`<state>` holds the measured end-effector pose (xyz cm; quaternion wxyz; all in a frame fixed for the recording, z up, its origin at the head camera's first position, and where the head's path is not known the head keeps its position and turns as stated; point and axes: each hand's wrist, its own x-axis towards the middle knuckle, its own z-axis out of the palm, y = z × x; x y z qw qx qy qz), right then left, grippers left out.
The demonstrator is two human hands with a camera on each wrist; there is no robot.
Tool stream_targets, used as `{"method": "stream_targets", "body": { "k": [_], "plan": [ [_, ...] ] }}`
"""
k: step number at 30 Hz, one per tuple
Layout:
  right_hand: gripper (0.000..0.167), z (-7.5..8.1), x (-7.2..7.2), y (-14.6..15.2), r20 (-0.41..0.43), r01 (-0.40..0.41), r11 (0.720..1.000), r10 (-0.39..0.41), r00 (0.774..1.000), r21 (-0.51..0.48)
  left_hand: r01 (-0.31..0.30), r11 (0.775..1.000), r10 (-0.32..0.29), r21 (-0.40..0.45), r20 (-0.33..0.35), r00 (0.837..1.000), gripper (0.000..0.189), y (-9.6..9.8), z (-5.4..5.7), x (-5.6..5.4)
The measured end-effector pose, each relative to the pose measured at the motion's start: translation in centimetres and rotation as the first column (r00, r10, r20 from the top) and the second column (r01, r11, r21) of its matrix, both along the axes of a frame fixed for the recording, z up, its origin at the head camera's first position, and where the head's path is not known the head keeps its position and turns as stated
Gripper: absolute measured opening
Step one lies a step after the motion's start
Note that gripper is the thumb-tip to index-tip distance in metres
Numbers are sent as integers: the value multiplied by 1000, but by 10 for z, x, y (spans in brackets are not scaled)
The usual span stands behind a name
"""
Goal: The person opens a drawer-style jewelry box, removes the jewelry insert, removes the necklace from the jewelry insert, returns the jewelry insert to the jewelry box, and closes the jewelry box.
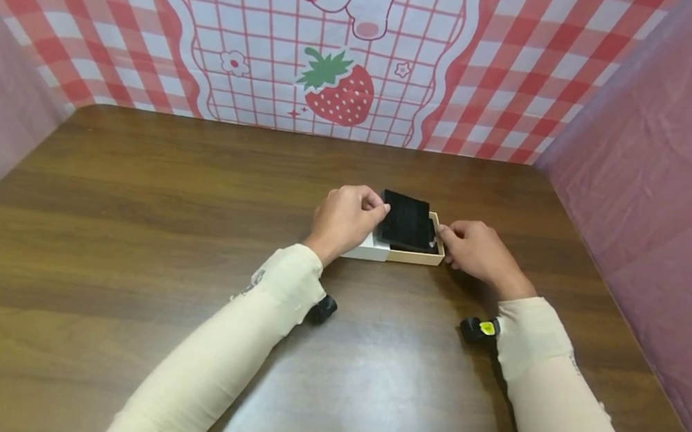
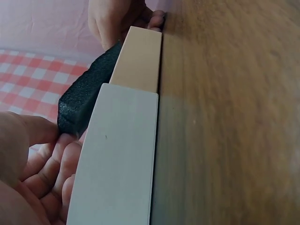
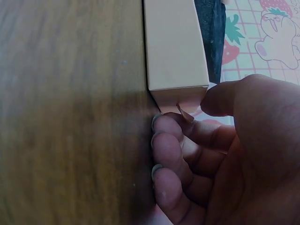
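Black padded item (image 1: 404,220) is seen just right of frame centre, tilted over the open tan tray (image 1: 417,258), which is run partway out of the white sleeve (image 1: 367,253). One edge of the item is pinched between thumb and fingers of the left hand (image 1: 345,219); the tray's right end is gripped by the curled right hand (image 1: 474,249), thumb at the rim.

Slip risk: item is held by one edge only, so it could be dropped or twisted if the pinch is loosened. Snag risk: the tray's wall could be caught by the tilted lower side, and the box dragged. Tray could be slid further out if pulled by the right hand. Small end tab (image 3: 185,115) could be torn if tugged.
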<state>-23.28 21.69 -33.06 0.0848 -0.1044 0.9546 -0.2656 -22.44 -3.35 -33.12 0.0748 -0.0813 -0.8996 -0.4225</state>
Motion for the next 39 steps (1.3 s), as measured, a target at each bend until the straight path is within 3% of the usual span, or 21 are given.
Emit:
{"method": "stream_targets", "body": {
  "k": [11,25,39],
  "plan": [
    [41,-3,-1,0,-17,7,1000,-7,1000,-16,-26,997,28,-78,23,999,21,11,2,-3],
    [44,-2,2,3,-20,12,1000,-12,1000,-1,3,989,5,-148,51,999,21,20,3,-4],
    [42,-2,-1,0,-30,18,1000,-18,999,-11,-24,986,30,-162,35,999,18,21,2,-5]
  ]
}}
